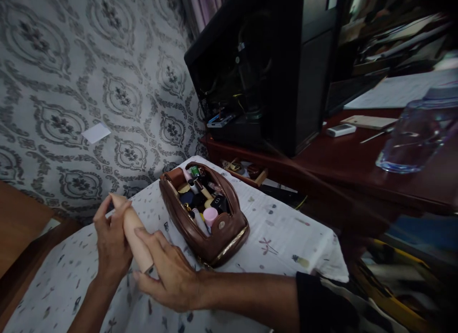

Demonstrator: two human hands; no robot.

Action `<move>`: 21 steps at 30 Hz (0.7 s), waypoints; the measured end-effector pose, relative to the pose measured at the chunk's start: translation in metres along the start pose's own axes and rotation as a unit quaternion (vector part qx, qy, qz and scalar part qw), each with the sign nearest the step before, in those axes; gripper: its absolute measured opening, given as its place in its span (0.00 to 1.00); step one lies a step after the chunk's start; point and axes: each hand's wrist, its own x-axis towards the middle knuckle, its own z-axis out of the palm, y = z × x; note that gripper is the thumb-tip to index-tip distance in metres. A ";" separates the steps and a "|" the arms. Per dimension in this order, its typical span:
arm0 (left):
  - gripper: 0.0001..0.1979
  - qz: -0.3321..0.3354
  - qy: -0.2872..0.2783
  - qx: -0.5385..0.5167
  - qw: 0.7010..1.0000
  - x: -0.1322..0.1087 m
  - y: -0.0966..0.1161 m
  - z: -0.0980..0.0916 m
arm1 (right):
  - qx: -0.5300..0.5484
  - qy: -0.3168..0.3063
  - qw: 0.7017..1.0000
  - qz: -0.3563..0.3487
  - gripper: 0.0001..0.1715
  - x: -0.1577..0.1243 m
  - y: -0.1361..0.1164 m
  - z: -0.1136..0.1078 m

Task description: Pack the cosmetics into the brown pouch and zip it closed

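Note:
A long, smooth beige tube-shaped case point(136, 237) is held between both hands, tilted, left of the bag. My left hand point(112, 237) grips its upper end, with fingers curled over the top edge. My right hand point(171, 271) holds the lower part, its thumb along the side and fingers at the bottom end. Beside them a brown leather makeup bag point(222, 249) stands unzipped. Inside it are a pink-lidded jar point(210, 215), a black square compact point(219, 203), a green-capped bottle point(195, 171) and several other cosmetics. What the beige case contains is hidden.
A white patterned cloth point(272, 242) covers the surface under the bag. Behind it is a dark red desk point(315, 156) with a black computer tower point(307, 75) and a clear plastic container point(411, 137). A partly open drawer point(250, 173) holds small items. Wallpaper point(71, 61) lines the left.

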 end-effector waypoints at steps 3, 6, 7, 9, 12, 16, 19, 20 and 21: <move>0.24 -0.008 0.013 -0.029 0.999 0.009 0.008 0.005 | 0.048 0.039 0.998 -0.012 0.46 0.002 -0.003 -0.005; 0.23 -0.023 0.021 -0.048 0.998 0.016 0.011 0.008 | 0.111 0.087 0.989 -0.037 0.41 0.005 -0.007 -0.011; 0.23 -0.028 0.024 -0.051 0.998 0.018 0.012 0.009 | 0.131 0.094 0.986 -0.037 0.40 0.006 -0.009 -0.013; 0.21 -0.033 0.031 -0.055 0.997 0.021 0.013 0.008 | 0.173 0.091 0.981 -0.014 0.40 0.008 -0.013 -0.016; 0.20 -0.037 0.043 -0.067 0.996 0.023 0.012 0.007 | 0.249 0.059 0.966 0.032 0.38 0.011 -0.018 -0.019; 0.26 -0.064 0.061 -0.120 0.989 0.017 0.016 0.009 | 0.316 0.036 0.945 0.076 0.37 0.012 -0.022 -0.020; 0.30 -0.117 0.081 -0.165 0.976 0.009 0.022 0.016 | 0.301 0.050 0.948 0.088 0.38 0.011 -0.023 -0.020; 0.30 -0.136 0.091 -0.176 0.971 0.007 0.024 0.018 | 0.291 0.056 0.951 0.088 0.38 0.010 -0.023 -0.020; 0.31 -0.156 0.097 -0.184 0.965 0.006 0.027 0.019 | 0.284 0.062 0.953 0.088 0.37 0.010 -0.023 -0.020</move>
